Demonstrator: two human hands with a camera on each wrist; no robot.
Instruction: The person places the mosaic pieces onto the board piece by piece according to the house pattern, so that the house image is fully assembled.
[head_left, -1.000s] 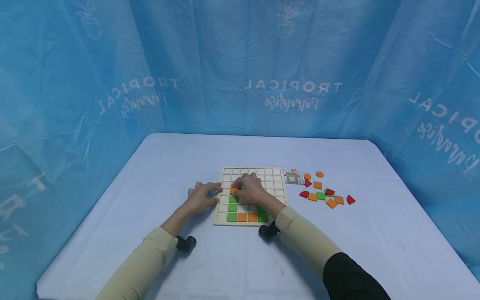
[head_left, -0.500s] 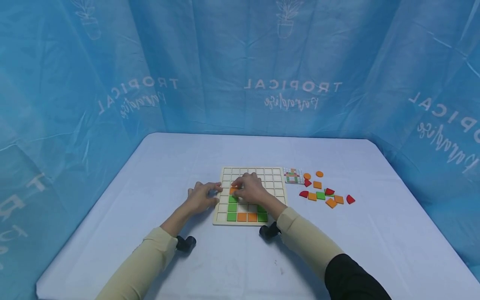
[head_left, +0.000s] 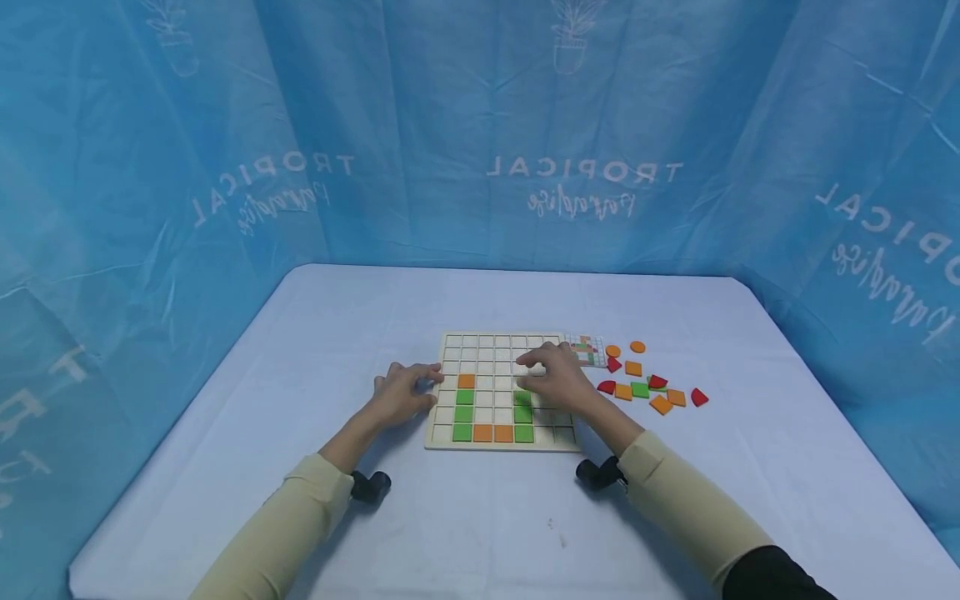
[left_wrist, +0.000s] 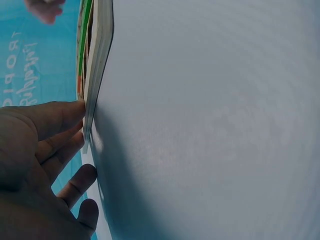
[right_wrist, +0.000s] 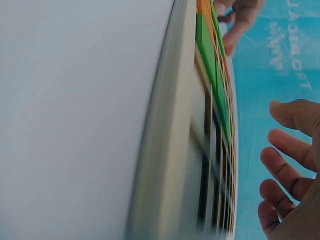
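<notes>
A pale gridded board (head_left: 485,342) lies on the table, with green and orange square tiles set in its cells. The left column has an orange tile (head_left: 467,381) above several green ones (head_left: 464,397); another green column (head_left: 523,432) stands to the right, joined along the bottom by orange tiles (head_left: 492,433). My left hand (head_left: 402,395) touches the board's left edge with thumb and fingertips, fingers fairly straight. Over the board's right part hovers my right hand (head_left: 558,381), fingers spread and loosely bent, holding nothing. In the right wrist view, its fingers (right_wrist: 287,150) are apart from the board.
A small printed pattern card (head_left: 587,351) lies against the board's upper right side, partly behind my right hand. Right of it are scattered loose orange squares (head_left: 662,405), orange discs (head_left: 637,347), red rounded wedges (head_left: 699,397) and green pieces (head_left: 640,390). Blue printed curtains (head_left: 420,217) surround the white table (head_left: 465,525).
My right hand has let go of the orange tile at the top of the left column and moved right across the board. The left hand stays at the board's edge.
</notes>
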